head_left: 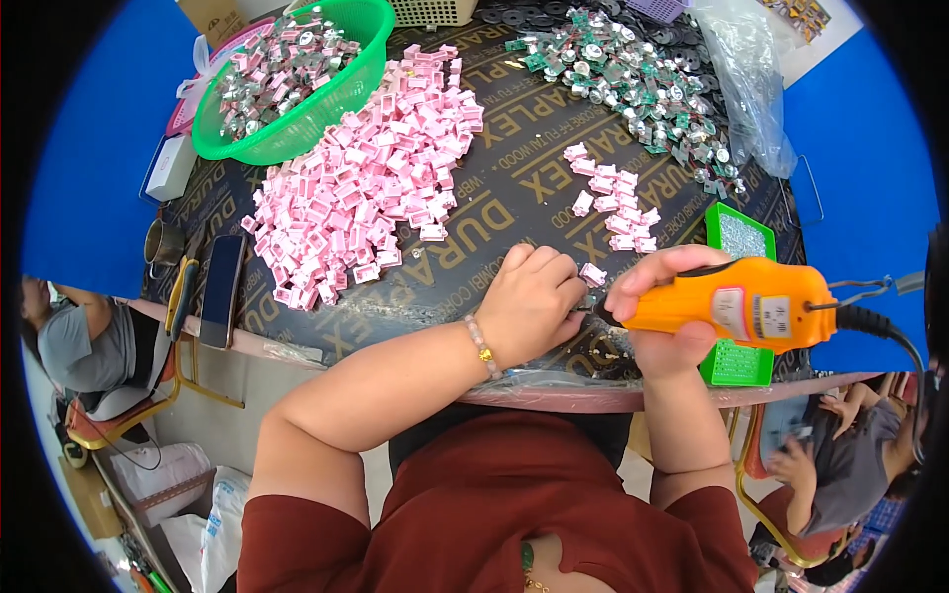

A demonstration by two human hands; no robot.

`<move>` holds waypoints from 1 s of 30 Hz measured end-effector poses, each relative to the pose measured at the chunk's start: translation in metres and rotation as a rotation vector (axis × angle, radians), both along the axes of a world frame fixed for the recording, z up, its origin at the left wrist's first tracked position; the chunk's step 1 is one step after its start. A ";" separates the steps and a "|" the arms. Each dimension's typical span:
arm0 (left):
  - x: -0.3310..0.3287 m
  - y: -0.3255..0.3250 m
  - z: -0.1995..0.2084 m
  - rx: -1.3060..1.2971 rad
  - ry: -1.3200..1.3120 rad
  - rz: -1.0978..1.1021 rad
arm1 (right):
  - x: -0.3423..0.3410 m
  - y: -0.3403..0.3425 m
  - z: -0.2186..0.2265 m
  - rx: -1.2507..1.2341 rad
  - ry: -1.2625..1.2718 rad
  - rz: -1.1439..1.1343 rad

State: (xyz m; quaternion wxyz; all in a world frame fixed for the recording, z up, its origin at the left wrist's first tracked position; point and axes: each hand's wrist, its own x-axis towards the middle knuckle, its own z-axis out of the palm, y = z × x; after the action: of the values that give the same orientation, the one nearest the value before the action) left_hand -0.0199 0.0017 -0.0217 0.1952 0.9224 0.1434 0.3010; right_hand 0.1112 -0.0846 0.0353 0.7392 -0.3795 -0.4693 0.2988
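My right hand (674, 346) is wrapped round an orange corded electric screwdriver (736, 304), its black nose pointing left. My left hand (534, 301) is closed just in front of that nose, thumb and fingers pinched on something small that is mostly hidden. A single pink plastic housing (593, 275) lies by the left fingertips. Beyond it is a loose group of pink housings (618, 188). A green tray (716, 232) with small silvery pieces, probably screws, lies past the screwdriver, partly covered by it.
A large heap of pink housings (366, 188) covers the left of the table. Behind it stands a green basket (267, 148) of assembled parts. Green-and-silver parts (633, 89) are piled at far right, beside a clear plastic bag (746, 89). A phone (222, 290) lies at left.
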 end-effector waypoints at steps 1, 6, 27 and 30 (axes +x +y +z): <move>-0.001 0.000 0.002 0.001 0.001 0.006 | -0.001 0.001 0.002 0.001 0.001 0.006; -0.008 0.005 0.008 -0.013 -0.149 -0.002 | 0.002 0.000 0.014 0.140 0.130 0.084; -0.008 -0.001 0.007 -0.042 -0.221 0.001 | 0.002 -0.001 0.006 0.212 0.004 -0.033; -0.005 -0.001 0.009 -0.045 -0.146 0.023 | 0.005 -0.002 0.004 0.222 0.020 -0.048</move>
State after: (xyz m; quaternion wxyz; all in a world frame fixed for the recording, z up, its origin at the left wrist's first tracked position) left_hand -0.0252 0.0005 -0.0126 0.2224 0.8915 0.1463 0.3666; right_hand 0.1159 -0.0871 0.0391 0.7882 -0.3035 -0.4829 0.2310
